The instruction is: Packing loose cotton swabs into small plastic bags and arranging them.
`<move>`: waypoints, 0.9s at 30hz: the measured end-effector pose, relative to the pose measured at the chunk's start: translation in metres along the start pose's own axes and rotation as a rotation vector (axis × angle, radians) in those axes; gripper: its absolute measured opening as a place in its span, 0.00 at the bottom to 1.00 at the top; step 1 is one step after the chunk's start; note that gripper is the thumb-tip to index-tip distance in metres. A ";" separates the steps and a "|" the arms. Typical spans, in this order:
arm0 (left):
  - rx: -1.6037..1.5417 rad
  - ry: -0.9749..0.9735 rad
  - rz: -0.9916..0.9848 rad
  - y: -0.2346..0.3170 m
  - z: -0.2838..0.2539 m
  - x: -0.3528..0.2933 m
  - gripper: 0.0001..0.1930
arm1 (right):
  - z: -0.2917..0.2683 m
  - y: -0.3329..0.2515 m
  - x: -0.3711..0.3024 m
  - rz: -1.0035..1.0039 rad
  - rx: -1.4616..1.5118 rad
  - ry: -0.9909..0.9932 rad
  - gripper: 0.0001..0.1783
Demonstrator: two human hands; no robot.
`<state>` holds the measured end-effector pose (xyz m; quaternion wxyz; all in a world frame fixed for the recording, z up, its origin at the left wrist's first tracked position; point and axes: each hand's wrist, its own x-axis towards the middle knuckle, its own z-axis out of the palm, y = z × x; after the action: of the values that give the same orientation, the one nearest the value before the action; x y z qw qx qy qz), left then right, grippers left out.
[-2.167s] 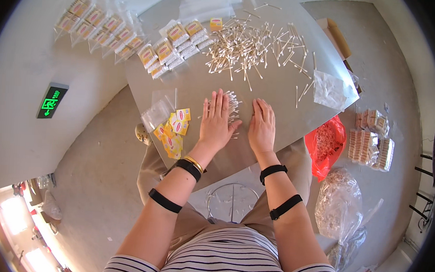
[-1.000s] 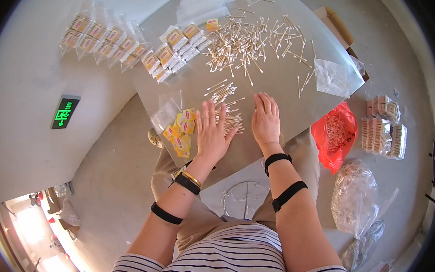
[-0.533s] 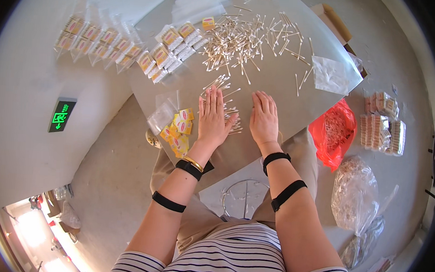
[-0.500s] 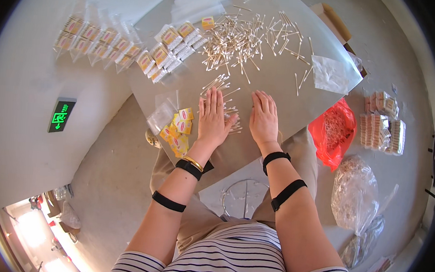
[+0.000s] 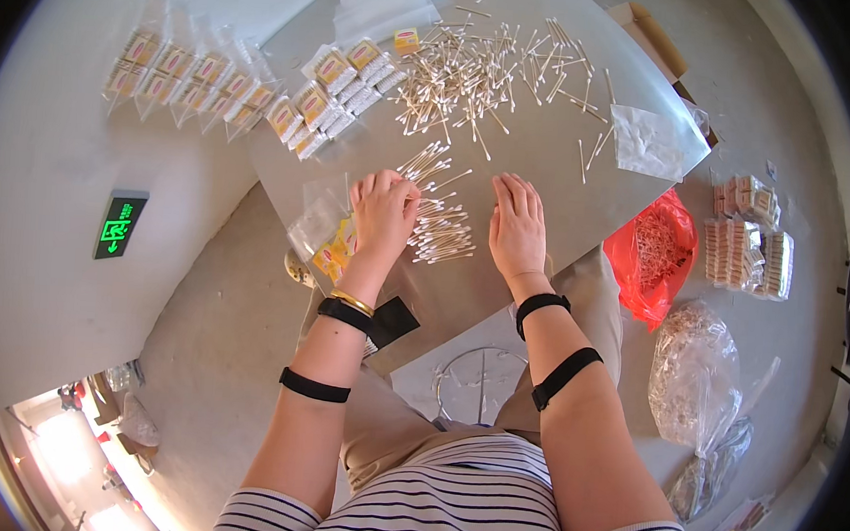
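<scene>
My left hand (image 5: 384, 214) hovers at the left edge of a small spread of cotton swabs (image 5: 442, 230), its fingers curled in. What lies between its fingertips, if anything, is hidden. Under and beside that hand are yellow printed cards (image 5: 332, 258) and small clear plastic bags (image 5: 312, 227). To the right of the small spread, my right hand (image 5: 518, 227) rests flat on the table with fingers stretched out and together, and it holds nothing. Farther back lies a big loose heap of cotton swabs (image 5: 461, 78).
Stacked packs of swabs (image 5: 330, 99) stand at the table's (image 5: 538, 165) left, beside filled clear bags (image 5: 193, 76). Flat plastic sleeves (image 5: 387, 10) lie at the back. An empty clear bag (image 5: 647, 141) sits at right. On the floor are a red bag (image 5: 651, 255) and bundled packs (image 5: 747, 251).
My left hand has moved left off the small swab spread toward the cards and bags, and its fingers have curled from flat. The right hand has hardly moved.
</scene>
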<state>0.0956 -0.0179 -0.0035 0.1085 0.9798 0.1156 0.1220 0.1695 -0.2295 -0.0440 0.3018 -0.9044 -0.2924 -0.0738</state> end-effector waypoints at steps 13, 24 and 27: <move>-0.066 -0.048 -0.102 0.018 -0.002 -0.011 0.12 | 0.000 0.001 0.000 -0.003 -0.010 0.001 0.26; -0.005 -0.262 0.063 0.048 0.027 -0.054 0.48 | 0.002 0.001 0.001 0.001 0.002 0.012 0.26; 0.053 -0.229 0.059 0.049 0.028 -0.048 0.49 | 0.003 0.002 0.000 0.005 -0.007 0.008 0.26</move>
<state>0.0679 -0.0815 -0.0285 0.0916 0.9928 0.0768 0.0093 0.1704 -0.2293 -0.0470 0.3002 -0.9058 -0.2885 -0.0779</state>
